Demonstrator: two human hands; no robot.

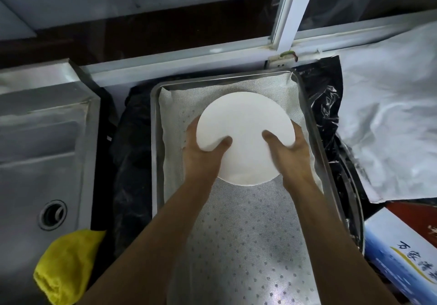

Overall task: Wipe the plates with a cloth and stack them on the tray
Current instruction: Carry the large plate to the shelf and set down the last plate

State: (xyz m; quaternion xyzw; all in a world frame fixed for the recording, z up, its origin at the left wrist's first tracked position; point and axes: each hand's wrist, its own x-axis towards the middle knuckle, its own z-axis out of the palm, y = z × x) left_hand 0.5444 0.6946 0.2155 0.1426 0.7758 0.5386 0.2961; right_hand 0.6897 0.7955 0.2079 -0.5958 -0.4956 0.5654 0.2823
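A round white plate (246, 125) is held over the far half of a metal tray (154, 120) lined with a white perforated mat (236, 233). My left hand (203, 153) grips the plate's left edge, thumb on top. My right hand (288, 153) grips its right edge, thumb on top too. Below the near edge another white rim shows, so the plate may sit on a second one; I cannot tell. A yellow cloth (63, 267) lies at the sink's near corner, left of my left forearm, with no hand on it.
A steel sink (42, 163) with a drain lies to the left. Black plastic sheeting (324, 96) surrounds the tray. Crumpled white sheeting (390, 125) is at the right, a printed box (402, 252) at the near right. A window frame (288, 16) runs behind.
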